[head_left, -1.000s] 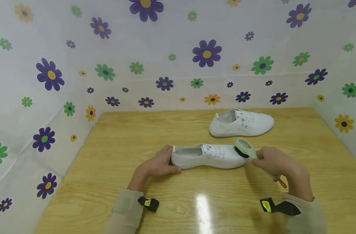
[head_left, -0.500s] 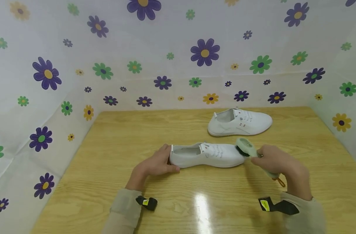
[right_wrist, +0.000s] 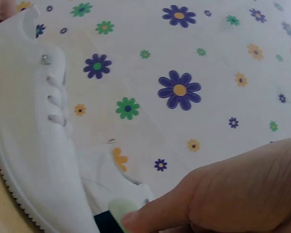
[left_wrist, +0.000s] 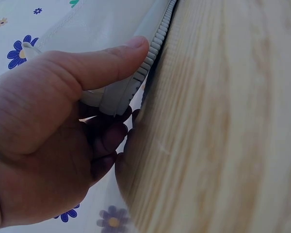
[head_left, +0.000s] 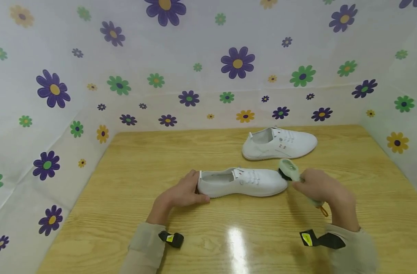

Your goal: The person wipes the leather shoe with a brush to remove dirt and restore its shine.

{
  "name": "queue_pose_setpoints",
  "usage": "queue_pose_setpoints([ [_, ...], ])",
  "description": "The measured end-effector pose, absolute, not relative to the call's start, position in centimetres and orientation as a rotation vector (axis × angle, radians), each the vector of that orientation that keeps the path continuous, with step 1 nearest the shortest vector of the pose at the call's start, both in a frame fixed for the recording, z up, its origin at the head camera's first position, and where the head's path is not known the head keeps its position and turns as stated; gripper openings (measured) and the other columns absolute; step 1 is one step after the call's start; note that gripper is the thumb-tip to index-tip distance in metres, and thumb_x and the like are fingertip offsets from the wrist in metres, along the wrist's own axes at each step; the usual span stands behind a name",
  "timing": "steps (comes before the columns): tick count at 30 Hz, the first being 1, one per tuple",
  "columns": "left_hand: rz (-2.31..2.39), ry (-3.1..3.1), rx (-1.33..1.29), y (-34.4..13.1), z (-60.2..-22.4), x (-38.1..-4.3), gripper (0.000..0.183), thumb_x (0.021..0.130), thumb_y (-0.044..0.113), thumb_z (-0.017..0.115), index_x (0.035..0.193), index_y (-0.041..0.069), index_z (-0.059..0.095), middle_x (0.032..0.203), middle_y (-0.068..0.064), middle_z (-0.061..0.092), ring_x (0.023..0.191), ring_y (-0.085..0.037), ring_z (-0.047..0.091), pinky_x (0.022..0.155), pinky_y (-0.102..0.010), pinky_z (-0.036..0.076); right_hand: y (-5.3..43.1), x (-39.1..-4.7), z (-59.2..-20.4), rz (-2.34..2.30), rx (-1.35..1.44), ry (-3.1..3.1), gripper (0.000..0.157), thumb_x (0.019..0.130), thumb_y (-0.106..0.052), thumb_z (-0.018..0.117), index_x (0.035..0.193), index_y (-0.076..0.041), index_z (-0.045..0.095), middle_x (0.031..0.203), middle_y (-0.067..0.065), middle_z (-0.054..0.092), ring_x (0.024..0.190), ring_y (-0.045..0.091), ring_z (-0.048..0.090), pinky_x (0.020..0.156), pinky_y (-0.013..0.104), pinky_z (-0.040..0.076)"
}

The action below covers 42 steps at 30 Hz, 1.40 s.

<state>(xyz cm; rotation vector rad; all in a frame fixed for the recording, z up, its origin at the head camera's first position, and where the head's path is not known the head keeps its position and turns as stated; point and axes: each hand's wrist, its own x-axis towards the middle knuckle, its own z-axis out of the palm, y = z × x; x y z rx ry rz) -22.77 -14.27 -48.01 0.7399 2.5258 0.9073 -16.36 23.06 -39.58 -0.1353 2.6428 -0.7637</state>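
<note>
A white lace-up shoe (head_left: 266,184) lies on the table, its toe pointing right. My left hand (head_left: 177,193) grips its heel. In the left wrist view the thumb (left_wrist: 111,63) lies along the side just above the ridged sole, and the other fingers curl behind the heel. My right hand (head_left: 326,188) holds a pale green shoe brush (head_left: 288,167) by its handle. The dark bristles (head_left: 284,175) are right at the toe's far upper edge. An orange loop (head_left: 323,211) hangs from the handle's end. The right wrist view shows only part of the brush head (right_wrist: 121,208).
The other white shoe (head_left: 299,145) stands behind the gripped one, also toe right. Both rest on a wood-grain table (head_left: 160,148). A flower-printed white sheet (head_left: 201,42) encloses the back and sides. Black straps with small cameras sit on both sleeves.
The brush has shifted slightly right and away from me, from the top of the toe to its tip. The left hand keeps its grip on the heel. The head view has turned a little.
</note>
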Motion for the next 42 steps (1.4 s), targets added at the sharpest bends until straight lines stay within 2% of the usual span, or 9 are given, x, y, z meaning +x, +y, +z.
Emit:
queue_pose_setpoints([
  [8,0.884,2.528,0.756,-14.4,-47.9,-22.7,0.073,0.081,0.033,0.075,0.138,0.008,0.037,0.118,-0.005,0.044,0.101,-0.019,0.042,0.090,-0.039,0.039,22.2,-16.8,-39.7,-0.889,-0.355,2.562,0.026,0.092,-0.026,0.059,0.075,-0.005,0.059,0.057,-0.003,0.034,0.050,0.012,0.035,0.047,0.027,0.033],
  [12,0.889,2.529,0.765,-14.5,-47.8,-22.8,0.072,0.081,0.033,0.075,0.138,0.009,0.037,0.118,-0.004,0.044,0.100,-0.018,0.042,0.089,-0.038,0.040,23.0,-16.4,-39.2,-0.847,-0.270,2.592,0.024,0.089,-0.023,0.061,0.073,-0.005,0.061,0.056,-0.003,0.034,0.050,0.013,0.035,0.047,0.027,0.032],
  [16,0.894,2.535,0.753,-14.7,-48.0,-22.9,0.070,0.081,0.032,0.075,0.137,0.010,0.038,0.117,-0.003,0.044,0.098,-0.017,0.042,0.087,-0.037,0.040,22.5,-16.9,-39.7,-0.792,-0.183,2.650,0.026,0.092,-0.025,0.059,0.076,-0.004,0.056,0.062,0.001,0.040,0.056,0.015,0.040,0.051,0.029,0.034],
  [18,0.897,2.532,0.750,-14.7,-48.1,-22.9,0.070,0.081,0.031,0.075,0.137,0.010,0.038,0.117,-0.003,0.044,0.099,-0.017,0.042,0.087,-0.036,0.040,21.7,-17.2,-39.9,-0.801,-0.232,2.657,0.026,0.093,-0.026,0.058,0.079,-0.004,0.055,0.064,0.001,0.041,0.057,0.016,0.041,0.052,0.029,0.035],
  [22,0.924,2.513,0.748,-14.6,-48.0,-22.7,0.071,0.080,0.031,0.076,0.137,0.008,0.039,0.118,-0.004,0.044,0.100,-0.018,0.042,0.087,-0.037,0.039,20.9,-17.0,-39.7,-0.823,-0.382,2.636,0.025,0.091,-0.025,0.061,0.074,-0.007,0.057,0.062,-0.001,0.040,0.055,0.013,0.040,0.051,0.028,0.034],
  [26,0.923,2.515,0.758,-14.5,-47.9,-22.8,0.071,0.081,0.033,0.075,0.136,0.008,0.039,0.118,-0.005,0.044,0.099,-0.018,0.042,0.087,-0.038,0.039,22.1,-15.9,-38.8,-0.812,-0.338,2.621,0.022,0.086,-0.021,0.064,0.070,-0.008,0.058,0.058,-0.002,0.038,0.052,0.012,0.038,0.049,0.028,0.033],
  [33,0.925,2.526,0.768,-14.5,-47.8,-22.8,0.071,0.081,0.032,0.075,0.136,0.008,0.039,0.117,-0.004,0.044,0.098,-0.018,0.041,0.086,-0.037,0.039,22.0,-16.9,-39.7,-0.740,-0.209,2.679,0.024,0.090,-0.023,0.060,0.080,-0.003,0.056,0.067,0.003,0.046,0.059,0.017,0.043,0.052,0.029,0.036],
  [38,0.889,2.535,0.785,-14.4,-48.0,-22.8,0.072,0.081,0.032,0.075,0.137,0.008,0.038,0.117,-0.004,0.045,0.100,-0.018,0.040,0.088,-0.038,0.038,22.0,-16.6,-39.6,-0.810,-0.348,2.604,0.022,0.090,-0.021,0.060,0.074,-0.006,0.059,0.060,-0.001,0.042,0.053,0.013,0.040,0.049,0.027,0.035],
  [42,0.889,2.538,0.784,-14.5,-47.9,-22.8,0.071,0.081,0.031,0.076,0.136,0.008,0.039,0.116,-0.004,0.044,0.099,-0.019,0.041,0.087,-0.038,0.038,23.1,-16.2,-39.2,-0.783,-0.267,2.617,0.020,0.087,-0.018,0.061,0.071,-0.007,0.059,0.057,-0.002,0.038,0.051,0.013,0.039,0.049,0.027,0.033],
])
